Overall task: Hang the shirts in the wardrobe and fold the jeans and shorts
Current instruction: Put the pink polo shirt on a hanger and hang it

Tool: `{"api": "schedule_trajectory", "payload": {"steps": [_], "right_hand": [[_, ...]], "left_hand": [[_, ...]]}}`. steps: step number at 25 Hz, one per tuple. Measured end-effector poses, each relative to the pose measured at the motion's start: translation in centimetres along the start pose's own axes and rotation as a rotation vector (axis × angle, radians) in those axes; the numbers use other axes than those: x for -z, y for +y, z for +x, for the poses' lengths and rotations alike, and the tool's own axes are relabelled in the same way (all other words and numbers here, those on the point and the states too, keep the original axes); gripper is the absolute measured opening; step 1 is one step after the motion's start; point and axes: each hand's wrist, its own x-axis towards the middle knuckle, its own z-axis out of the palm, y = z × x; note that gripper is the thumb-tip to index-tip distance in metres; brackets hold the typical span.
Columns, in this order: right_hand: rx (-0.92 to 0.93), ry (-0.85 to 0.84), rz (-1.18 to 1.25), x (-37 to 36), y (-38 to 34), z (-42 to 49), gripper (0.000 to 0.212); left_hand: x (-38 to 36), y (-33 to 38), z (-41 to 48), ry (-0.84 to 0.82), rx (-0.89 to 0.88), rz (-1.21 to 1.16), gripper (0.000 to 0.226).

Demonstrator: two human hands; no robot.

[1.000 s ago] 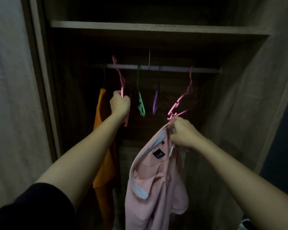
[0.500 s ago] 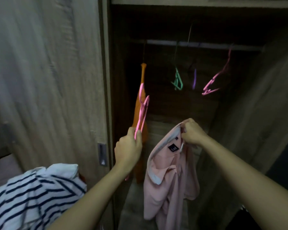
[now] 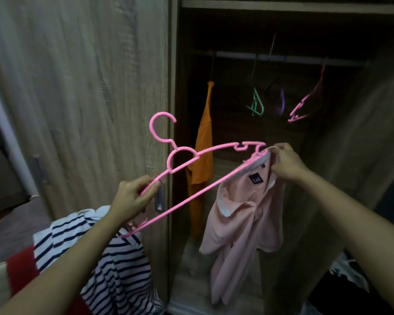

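My left hand [image 3: 132, 197] grips the left end of a pink plastic hanger [image 3: 187, 155], held flat in front of the open wardrobe. The hanger's right tip reaches the collar of a pale pink polo shirt [image 3: 241, 221]. My right hand [image 3: 287, 162] pinches that collar and holds the shirt up; the rest of it dangles below. An orange shirt [image 3: 203, 160] hangs on the wardrobe rail [image 3: 293, 59] at the left.
Green [image 3: 256, 104], purple [image 3: 282, 102] and pink [image 3: 301, 108] empty hangers hang on the rail. A striped navy-and-white shirt [image 3: 105, 264] and red cloth [image 3: 21, 267] lie at lower left. The wardrobe door [image 3: 82, 87] stands at left, the side wall at right.
My left hand took the pink hanger off the rail, lowered it and turned it flat toward the shirt collar. My view turned left and down, so the striped shirt came into sight.
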Motion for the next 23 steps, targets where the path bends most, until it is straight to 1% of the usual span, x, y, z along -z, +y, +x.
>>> {"api": "schedule_trajectory", "payload": {"steps": [2, 4, 6, 8, 9, 10, 12, 13, 15, 16, 17, 19, 20, 21, 22, 23], "right_hand": [[0.051, -0.023, -0.09, 0.4, -0.2, -0.3, 0.043], [0.099, -0.064, -0.19, 1.2, -1.3, -0.9, 0.044], [0.15, -0.031, -0.28, 2.3, -3.7, -3.7, 0.047], [0.254, -0.062, -0.304, 2.4, -6.0, -5.0, 0.05], [0.321, -0.09, -0.31, 2.2, -7.3, -5.7, 0.05], [0.38, -0.108, -0.333, 1.7, -8.3, -6.3, 0.05], [0.446, -0.128, -0.379, 1.9, -9.8, -6.9, 0.048], [0.47, -0.135, -0.378, 2.6, -9.8, -6.8, 0.045], [0.517, -0.123, -0.3, 3.7, -8.8, -6.5, 0.043], [0.557, -0.061, -0.267, 4.0, -8.2, -6.4, 0.048], [0.609, 0.049, -0.263, 4.2, -7.8, -6.2, 0.052], [0.694, 0.293, -0.352, 4.9, -7.4, -5.9, 0.052], [0.701, 0.392, -0.411, 5.1, -7.4, -5.8, 0.049], [0.69, 0.45, -0.451, 5.5, -7.8, -5.9, 0.046], [0.671, 0.49, -0.46, 5.7, -8.1, -5.9, 0.047], [0.655, 0.516, -0.447, 5.9, -8.3, -5.8, 0.047]], "left_hand": [[-0.3, 0.1, 0.5, -0.085, -0.024, -0.005, 0.009], [-1.3, 0.8, 1.6, -0.179, -0.048, -0.039, 0.017], [-1.3, 2.1, 1.5, -0.202, -0.139, -0.057, 0.027], [-3.0, 2.8, 1.4, -0.222, -0.159, -0.029, 0.04], [-3.8, 3.3, 1.2, -0.217, -0.162, -0.02, 0.043], [-4.3, 3.5, 0.9, -0.201, -0.157, -0.018, 0.042], [-4.9, 3.3, 0.6, -0.134, -0.141, -0.013, 0.03], [-4.7, 3.4, 0.6, -0.092, -0.143, -0.015, 0.026], [-4.1, 3.5, 0.9, -0.022, -0.188, -0.05, 0.027], [-3.7, 3.6, 1.1, 0.008, -0.218, -0.067, 0.028], [-3.5, 3.8, 1.3, 0.033, -0.252, -0.08, 0.027], [-3.2, 4.5, 2.0, 0.088, -0.29, -0.022, 0.026], [-3.1, 5.0, 2.4, 0.145, -0.26, 0.068, 0.028], [-3.1, 5.5, 2.8, 0.238, -0.196, 0.179, 0.029], [-3.4, 6.1, 2.9, 0.356, -0.118, 0.279, 0.027], [-3.8, 6.8, 2.7, 0.455, -0.082, 0.332, 0.027]]}}
